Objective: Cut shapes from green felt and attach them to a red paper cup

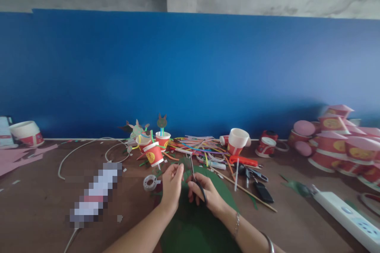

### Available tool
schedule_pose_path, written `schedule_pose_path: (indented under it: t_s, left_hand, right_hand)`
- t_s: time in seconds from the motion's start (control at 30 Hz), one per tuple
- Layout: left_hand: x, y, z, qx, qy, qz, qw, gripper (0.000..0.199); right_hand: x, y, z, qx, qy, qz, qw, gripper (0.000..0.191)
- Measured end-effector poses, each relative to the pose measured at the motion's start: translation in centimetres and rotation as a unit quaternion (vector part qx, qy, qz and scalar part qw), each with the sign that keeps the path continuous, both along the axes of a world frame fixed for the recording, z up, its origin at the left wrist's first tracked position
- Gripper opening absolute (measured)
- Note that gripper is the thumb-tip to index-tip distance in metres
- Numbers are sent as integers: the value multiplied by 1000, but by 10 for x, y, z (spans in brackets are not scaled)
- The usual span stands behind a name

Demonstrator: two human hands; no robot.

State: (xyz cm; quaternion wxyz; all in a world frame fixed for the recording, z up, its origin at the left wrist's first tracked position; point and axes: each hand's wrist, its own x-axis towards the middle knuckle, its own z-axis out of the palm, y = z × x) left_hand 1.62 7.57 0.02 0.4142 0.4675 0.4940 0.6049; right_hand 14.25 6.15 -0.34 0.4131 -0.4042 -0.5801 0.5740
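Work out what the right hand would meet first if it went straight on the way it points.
Most likely the left hand, just across from the right hand, though depth is unclear.

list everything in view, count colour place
scissors: 1, black, right hand
small paper: 1, green, left hand
large sheet: 1, green, beneath hands
tape roll: 1, clear, centre-left
craft strips: many, multicoloured, behind hands
cups: many, red and white, some pink-topped, along blue wall
cutouts: several, greenish, at cups
paper pieces: several, pink, far left
pixelated object: 1, pale, left
key bunch: 1, mostly black, right
stick: 1, tan, right
power strip: 1, white, far right
table: 1, brown, beneath
bracelets: 2, silvery, right arm
hands: 2, bare, centre
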Motion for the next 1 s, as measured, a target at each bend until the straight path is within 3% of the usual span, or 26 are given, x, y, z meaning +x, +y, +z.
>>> schedule_pose_path:
  t_s: [0.63,1.0]
  left_hand:
    - [1,2,-3,-28,-63,-23,997,36]
    - [2,1,4,-48,-99,-38,993,35]
  right_hand:
    - [-2,-3,6,22,-13,-27,999,34]
    - [-3,-4,11,24,-24,-37,999,35]
